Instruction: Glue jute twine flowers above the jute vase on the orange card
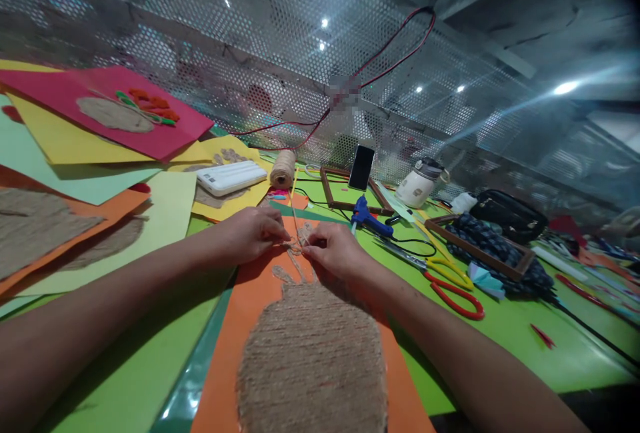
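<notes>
Your two hands meet over the orange sheet (227, 366), above the broad twine-covered shape (313, 353) that fills its lower middle. Your left hand (257, 234) is half curled, its fingertips down by the small twine loops (283, 276); you can't be seen clearly enough there to tell whether it grips anything. Your right hand (334, 248) is nearly closed, thumb and finger pinched at the twine strand (294, 210), which runs up towards the twine spool (283, 168) beyond the sheet. Just past your right hand, on the green table (525, 366), lie a blue glue gun (371, 218) and scissors (453, 276) with red and yellow handles. Beyond your left hand, a white device (233, 178) rests on yellow paper (213, 212)
</notes>
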Action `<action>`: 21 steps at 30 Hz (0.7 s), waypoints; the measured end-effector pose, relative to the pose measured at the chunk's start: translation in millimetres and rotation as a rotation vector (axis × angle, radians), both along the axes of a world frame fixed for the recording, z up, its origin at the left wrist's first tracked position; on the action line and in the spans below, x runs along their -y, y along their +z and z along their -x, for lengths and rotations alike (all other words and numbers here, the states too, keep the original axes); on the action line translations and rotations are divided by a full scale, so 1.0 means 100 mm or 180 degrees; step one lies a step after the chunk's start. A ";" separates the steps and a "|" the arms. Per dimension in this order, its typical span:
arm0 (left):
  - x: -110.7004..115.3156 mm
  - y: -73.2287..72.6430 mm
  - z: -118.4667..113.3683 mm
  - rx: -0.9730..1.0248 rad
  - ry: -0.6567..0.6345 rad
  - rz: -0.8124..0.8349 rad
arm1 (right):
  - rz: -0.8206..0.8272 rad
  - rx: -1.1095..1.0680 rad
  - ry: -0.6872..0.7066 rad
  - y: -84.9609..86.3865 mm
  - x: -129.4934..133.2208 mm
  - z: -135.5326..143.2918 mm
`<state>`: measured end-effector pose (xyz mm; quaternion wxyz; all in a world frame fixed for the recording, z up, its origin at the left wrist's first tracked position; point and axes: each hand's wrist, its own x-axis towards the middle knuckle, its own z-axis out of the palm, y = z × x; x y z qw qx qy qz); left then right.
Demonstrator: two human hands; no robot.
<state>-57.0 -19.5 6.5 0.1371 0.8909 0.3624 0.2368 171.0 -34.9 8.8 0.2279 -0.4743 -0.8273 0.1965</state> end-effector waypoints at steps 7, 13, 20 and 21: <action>0.00 -0.03 0.03 0.0083 -0.0059 0.0324 | -0.0067 0.0196 0.0035 0.01 0.02 0.01; 0.03 -0.05 0.02 -0.0063 -0.0124 0.0071 | -0.0074 0.0374 0.0048 0.04 0.04 0.02; 0.00 -0.12 0.02 -0.0078 -0.0249 -0.0161 | -0.0102 0.0494 -0.0033 0.07 0.06 0.03; 0.00 -0.12 0.02 -0.0062 -0.0270 -0.0192 | -0.0150 0.0523 -0.0023 0.07 0.06 0.03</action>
